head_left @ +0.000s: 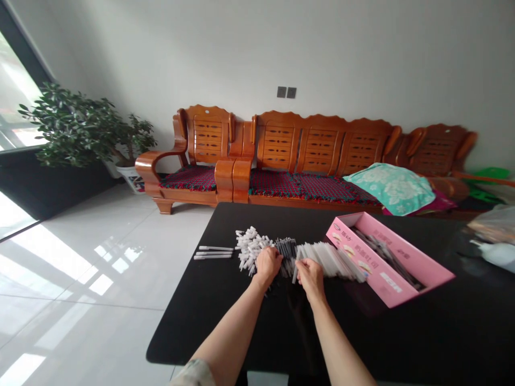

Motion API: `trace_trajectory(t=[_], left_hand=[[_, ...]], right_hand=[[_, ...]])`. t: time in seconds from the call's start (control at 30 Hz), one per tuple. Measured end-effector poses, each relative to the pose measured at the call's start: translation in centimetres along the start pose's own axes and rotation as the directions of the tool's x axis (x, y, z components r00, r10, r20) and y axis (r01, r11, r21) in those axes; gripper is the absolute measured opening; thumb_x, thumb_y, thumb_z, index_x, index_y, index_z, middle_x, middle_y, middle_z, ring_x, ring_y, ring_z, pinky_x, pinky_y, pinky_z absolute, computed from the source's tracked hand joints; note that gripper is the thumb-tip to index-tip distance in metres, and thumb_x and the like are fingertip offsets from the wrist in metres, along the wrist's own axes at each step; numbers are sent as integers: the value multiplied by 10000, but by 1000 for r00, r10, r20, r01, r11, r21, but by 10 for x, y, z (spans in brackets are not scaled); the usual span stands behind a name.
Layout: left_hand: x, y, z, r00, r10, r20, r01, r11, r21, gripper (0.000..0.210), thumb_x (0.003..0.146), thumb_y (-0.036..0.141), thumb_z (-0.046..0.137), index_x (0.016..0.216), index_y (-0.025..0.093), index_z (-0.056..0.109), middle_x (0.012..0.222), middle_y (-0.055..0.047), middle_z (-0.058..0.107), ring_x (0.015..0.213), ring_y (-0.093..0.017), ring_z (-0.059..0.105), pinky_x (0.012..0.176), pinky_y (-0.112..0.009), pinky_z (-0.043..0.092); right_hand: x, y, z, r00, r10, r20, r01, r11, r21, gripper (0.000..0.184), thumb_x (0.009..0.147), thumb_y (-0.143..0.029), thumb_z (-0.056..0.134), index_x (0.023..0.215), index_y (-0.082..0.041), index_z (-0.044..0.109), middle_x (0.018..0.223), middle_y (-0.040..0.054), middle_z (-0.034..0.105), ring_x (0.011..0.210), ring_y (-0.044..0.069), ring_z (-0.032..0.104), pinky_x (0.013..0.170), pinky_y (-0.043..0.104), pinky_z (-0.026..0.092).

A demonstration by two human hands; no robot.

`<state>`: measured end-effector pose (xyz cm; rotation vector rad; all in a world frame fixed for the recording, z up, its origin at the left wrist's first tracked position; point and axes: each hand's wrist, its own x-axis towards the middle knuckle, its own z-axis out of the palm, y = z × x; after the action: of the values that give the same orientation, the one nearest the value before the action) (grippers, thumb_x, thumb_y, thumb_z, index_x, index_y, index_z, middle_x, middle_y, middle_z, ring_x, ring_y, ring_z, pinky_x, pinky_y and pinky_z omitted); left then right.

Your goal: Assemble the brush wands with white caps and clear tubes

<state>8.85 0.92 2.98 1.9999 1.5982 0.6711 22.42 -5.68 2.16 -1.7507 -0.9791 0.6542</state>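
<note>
My right hand (309, 276) is closed in a pinch on a slim translucent tube (294, 274), which looks like a pen barrel. More such translucent tubes (325, 257) lie in a row just beyond it. My left hand (269, 264) reaches to the right edge of a heap of small white caps (250, 244), fingers curled down. What its fingertips hold, if anything, is hidden. Between the hands and slightly beyond lies a bundle of thin dark sticks with pale ends (286, 249). Left of the caps, three slim white pens (213, 252) lie side by side.
A pink cardboard box (386, 279) with dark slender pieces stands at the right on the black table (225, 321). Plastic bags (497, 244) lie at the far right. Behind are a wooden sofa (317, 150), a teal cushion (392, 185) and a potted plant (131, 174).
</note>
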Motion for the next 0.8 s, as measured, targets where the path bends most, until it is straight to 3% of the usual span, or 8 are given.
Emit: trace_trajectory(t=[0.13, 0.3, 0.5, 0.63, 0.7, 0.8], left_hand=[[8, 6, 8, 998, -61, 34, 56, 991, 122, 203, 821, 272, 592, 904, 143, 725, 944, -157, 723, 931, -268, 682, 800, -329, 495], [15, 10, 9, 994, -97, 49, 89, 986, 141, 232, 791, 186, 554, 911, 91, 728, 945, -214, 719, 925, -287, 692, 803, -339, 500], [12, 7, -8, 996, -90, -8, 90, 991, 94, 218, 843, 203, 503, 854, 112, 700, 890, -178, 725, 889, -256, 689, 775, -309, 483], [-8, -14, -27, 993, 5, -116, -24, 986, -164, 198, 891, 246, 461, 838, 168, 635, 727, -72, 694, 687, -186, 673, 669, -269, 472], [-24, -25, -35, 999, 17, -48, -33, 934, -355, 217, 923, 294, 418, 872, 192, 603, 618, -7, 646, 482, -135, 597, 547, -238, 444], [-45, -36, -42, 998, 42, 45, -14, 863, -504, 177, 896, 310, 434, 871, 204, 573, 600, 26, 610, 424, -116, 561, 446, -210, 405]], right_hand=[[-12, 8, 0, 999, 25, 42, -29, 994, 105, 311, 710, -488, 631, 711, -177, 619, 383, -54, 508, 317, 113, 448, 330, 205, 336], [-17, 7, -1, 998, 41, 47, -47, 990, 135, 292, 714, -460, 610, 732, -169, 614, 386, -52, 509, 319, 108, 447, 302, 185, 298], [-17, 5, -2, 997, 66, 49, -73, 987, 143, 255, 740, -431, 579, 676, -184, 582, 404, -45, 536, 318, 105, 472, 288, 167, 287], [-15, 3, -4, 995, 96, 42, -103, 969, 227, 297, 718, -470, 627, 705, -178, 573, 465, -14, 614, 288, 95, 469, 260, 159, 248], [-14, -2, -2, 991, 116, 62, -130, 932, 339, 349, 688, -501, 668, 755, -172, 572, 528, 19, 668, 306, 111, 510, 247, 158, 247], [-13, -12, 1, 990, 96, 102, -135, 851, 508, 394, 656, -502, 726, 779, -164, 566, 590, 56, 708, 371, 136, 580, 258, 160, 319]])
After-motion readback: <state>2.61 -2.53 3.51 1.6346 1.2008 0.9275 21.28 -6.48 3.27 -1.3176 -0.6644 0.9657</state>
